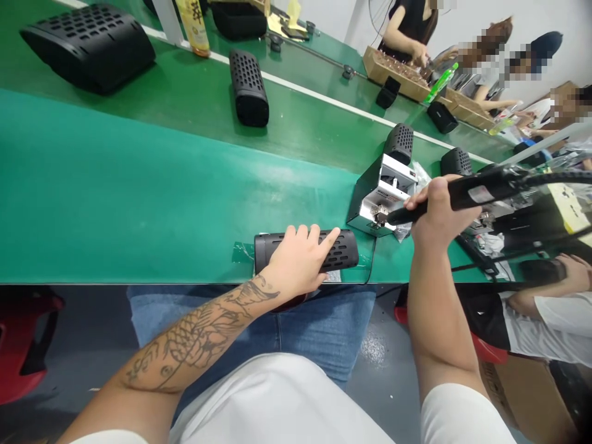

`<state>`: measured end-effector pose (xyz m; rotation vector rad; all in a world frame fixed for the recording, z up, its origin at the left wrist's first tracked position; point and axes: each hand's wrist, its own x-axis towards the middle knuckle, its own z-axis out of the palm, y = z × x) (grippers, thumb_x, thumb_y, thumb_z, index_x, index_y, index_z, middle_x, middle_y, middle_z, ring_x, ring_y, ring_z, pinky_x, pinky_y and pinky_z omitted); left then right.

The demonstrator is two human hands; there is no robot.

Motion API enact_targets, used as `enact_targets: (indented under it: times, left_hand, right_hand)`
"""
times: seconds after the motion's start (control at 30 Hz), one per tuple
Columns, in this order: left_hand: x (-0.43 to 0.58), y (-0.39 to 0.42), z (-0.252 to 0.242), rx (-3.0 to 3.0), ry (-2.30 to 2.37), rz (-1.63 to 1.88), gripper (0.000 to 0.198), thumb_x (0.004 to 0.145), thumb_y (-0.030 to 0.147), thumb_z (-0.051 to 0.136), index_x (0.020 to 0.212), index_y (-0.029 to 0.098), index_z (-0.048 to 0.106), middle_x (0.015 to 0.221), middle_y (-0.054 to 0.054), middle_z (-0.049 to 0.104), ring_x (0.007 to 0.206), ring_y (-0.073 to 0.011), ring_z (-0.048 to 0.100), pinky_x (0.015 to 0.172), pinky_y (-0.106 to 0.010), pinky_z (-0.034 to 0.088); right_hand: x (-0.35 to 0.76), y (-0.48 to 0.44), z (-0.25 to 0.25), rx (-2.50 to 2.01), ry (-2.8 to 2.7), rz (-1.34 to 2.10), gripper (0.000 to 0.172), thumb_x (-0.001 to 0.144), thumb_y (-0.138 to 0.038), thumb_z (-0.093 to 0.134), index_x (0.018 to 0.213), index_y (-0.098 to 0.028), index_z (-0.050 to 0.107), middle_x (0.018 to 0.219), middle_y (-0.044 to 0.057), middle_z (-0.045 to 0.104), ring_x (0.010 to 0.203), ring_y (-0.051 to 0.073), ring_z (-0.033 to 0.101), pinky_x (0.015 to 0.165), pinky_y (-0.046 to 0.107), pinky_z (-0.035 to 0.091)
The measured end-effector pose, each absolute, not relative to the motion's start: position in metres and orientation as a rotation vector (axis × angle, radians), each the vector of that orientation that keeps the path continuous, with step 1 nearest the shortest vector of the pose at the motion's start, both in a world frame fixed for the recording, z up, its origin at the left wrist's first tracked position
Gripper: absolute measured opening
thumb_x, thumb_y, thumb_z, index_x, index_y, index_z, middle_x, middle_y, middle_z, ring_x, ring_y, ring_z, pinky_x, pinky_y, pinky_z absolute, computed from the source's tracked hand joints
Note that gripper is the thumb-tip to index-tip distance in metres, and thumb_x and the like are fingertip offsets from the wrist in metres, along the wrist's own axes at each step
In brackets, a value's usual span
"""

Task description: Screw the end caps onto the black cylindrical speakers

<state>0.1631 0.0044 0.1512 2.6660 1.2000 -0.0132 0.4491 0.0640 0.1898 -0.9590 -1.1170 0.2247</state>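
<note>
Slotted casing (346, 251) beside the screw feeder (366, 196) seems steadied by my clasping left hand (298, 258), right hand (437, 216) gripping an electric screwdriver (476, 192).

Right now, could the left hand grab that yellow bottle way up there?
Probably not without leaning: the left hand holds a black case with holes, and the yellow bottle stands far off, beyond the green mat, beside the white post.

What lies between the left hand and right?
In the head view, one end of the perforated black case, then the silver-fronted box, with the tip of the black tool at its front.
</note>
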Motion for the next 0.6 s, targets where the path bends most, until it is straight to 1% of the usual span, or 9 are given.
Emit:
enact_targets:
  times: [0.13, 0.17, 0.23, 0.33, 0.37, 0.43, 0.5, 0.53, 0.6]
  left_hand:
    - [0.149, 0.002, 0.143, 2.664, 1.172, 0.161, 0.104, 0.112, 0.060, 0.093, 0.197, 0.013, 0.058, 0.168, -0.034, 0.078, 0.149, -0.0556, 0.077, 0.129, -0.069, 0.060]
    - [0.137, 0.003, 0.138, 2.656, 1.159, 0.246, 0.103, 0.111, 0.063, 0.093, 0.195, 0.013, 0.061, 0.167, -0.033, 0.078, 0.151, -0.0559, 0.076, 0.133, -0.072, 0.059]
    - [0.105, 0.008, 0.120, 2.603, 1.127, 0.461, 0.101, 0.109, 0.067, 0.092, 0.193, 0.018, 0.063, 0.172, -0.030, 0.077, 0.155, -0.0554, 0.075, 0.139, -0.074, 0.057]
    - [0.052, 0.016, 0.080, 2.414, 1.017, 0.776, 0.106, 0.109, 0.072, 0.090, 0.198, 0.029, 0.052, 0.191, -0.024, 0.063, 0.171, -0.0535, 0.067, 0.148, -0.072, 0.055]
    - [0.038, 0.018, 0.065, 2.339, 0.976, 0.839, 0.109, 0.108, 0.073, 0.091, 0.199, 0.031, 0.048, 0.195, -0.023, 0.058, 0.177, -0.0532, 0.063, 0.150, -0.071, 0.055]
    - [0.019, 0.018, 0.038, 2.221, 0.918, 0.913, 0.122, 0.102, 0.074, 0.099, 0.200, 0.032, 0.041, 0.198, -0.023, 0.052, 0.185, -0.0544, 0.055, 0.152, -0.073, 0.054]
    - [0.014, 0.014, 0.018, 2.144, 0.886, 0.950, 0.134, 0.094, 0.071, 0.108, 0.200, 0.031, 0.035, 0.198, -0.026, 0.050, 0.186, -0.0554, 0.055, 0.153, -0.077, 0.053]
    - [0.015, 0.011, 0.012, 2.118, 0.875, 0.959, 0.137, 0.092, 0.067, 0.110, 0.200, 0.031, 0.033, 0.197, -0.026, 0.050, 0.185, -0.0549, 0.057, 0.153, -0.078, 0.053]
    - [0.022, 0.006, 0.006, 2.076, 0.868, 0.972, 0.136, 0.093, 0.057, 0.111, 0.199, 0.032, 0.031, 0.196, -0.026, 0.050, 0.183, -0.0525, 0.061, 0.153, -0.075, 0.054]
  right_hand:
    - [0.473, 0.091, 0.165, -1.000, -1.106, 0.171, 0.053, 0.100, -0.068, 0.103, 0.084, -0.031, 0.068, 0.061, -0.009, 0.058, 0.046, 0.017, 0.059, 0.051, 0.037, 0.057]
    - [0.475, 0.092, 0.160, -0.995, -1.109, 0.174, 0.054, 0.100, -0.068, 0.103, 0.084, -0.031, 0.067, 0.062, -0.009, 0.058, 0.046, 0.017, 0.059, 0.051, 0.037, 0.057]
    - [0.477, 0.088, 0.157, -0.978, -1.115, 0.183, 0.054, 0.098, -0.068, 0.105, 0.086, -0.030, 0.068, 0.063, -0.008, 0.059, 0.046, 0.016, 0.059, 0.050, 0.035, 0.057]
    - [0.469, 0.072, 0.168, -0.929, -1.102, 0.235, 0.052, 0.096, -0.063, 0.108, 0.088, -0.029, 0.070, 0.062, -0.009, 0.060, 0.045, 0.015, 0.057, 0.048, 0.033, 0.058]
    - [0.464, 0.063, 0.174, -0.894, -1.091, 0.264, 0.050, 0.095, -0.060, 0.108, 0.088, -0.029, 0.070, 0.061, -0.009, 0.060, 0.044, 0.014, 0.057, 0.048, 0.032, 0.059]
    - [0.447, 0.040, 0.190, -0.799, -1.081, 0.336, 0.046, 0.094, -0.056, 0.109, 0.090, -0.029, 0.072, 0.060, -0.011, 0.061, 0.042, 0.015, 0.057, 0.046, 0.031, 0.060]
    - [0.423, 0.011, 0.204, -0.702, -1.132, 0.446, 0.041, 0.095, -0.056, 0.108, 0.095, -0.029, 0.077, 0.060, -0.012, 0.063, 0.039, 0.014, 0.054, 0.044, 0.031, 0.060]
    - [0.409, -0.003, 0.210, -0.661, -1.184, 0.520, 0.038, 0.097, -0.057, 0.107, 0.098, -0.030, 0.080, 0.060, -0.012, 0.064, 0.036, 0.014, 0.051, 0.042, 0.031, 0.059]
    - [0.381, -0.028, 0.217, -0.633, -1.275, 0.699, 0.031, 0.103, -0.057, 0.103, 0.101, -0.031, 0.085, 0.062, -0.011, 0.069, 0.036, 0.014, 0.052, 0.044, 0.032, 0.061]
